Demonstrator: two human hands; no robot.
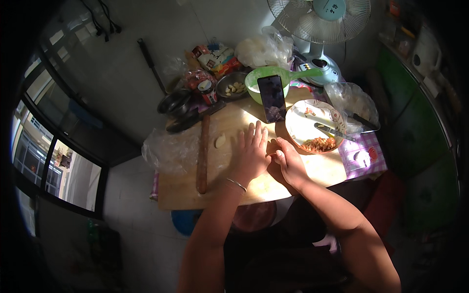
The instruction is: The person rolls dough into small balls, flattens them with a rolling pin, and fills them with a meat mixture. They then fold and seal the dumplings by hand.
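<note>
My left hand [254,155] is palm down over the wooden board [176,188], its fingers spread and a bangle on its wrist. Close by on the right, my right hand [291,163] has its thumb and fingers around the tip of my left thumb. Whether anything sits between those fingers is hidden. To the left of my hands lie a small pale piece of what looks like dough [220,140] and a wooden rolling pin [203,157]. Beyond my right hand is a patterned bowl [298,119] holding chopped filling [318,144] and a flat metal utensil [335,132].
A phone [272,99] stands against a green plastic basin with a handle [256,78]. Behind are a metal bowl [223,85] of pale cloves, a jar [207,93] and plastic bags [263,49]. A crumpled bag [168,150] lies left; a fan [322,67] stands back right.
</note>
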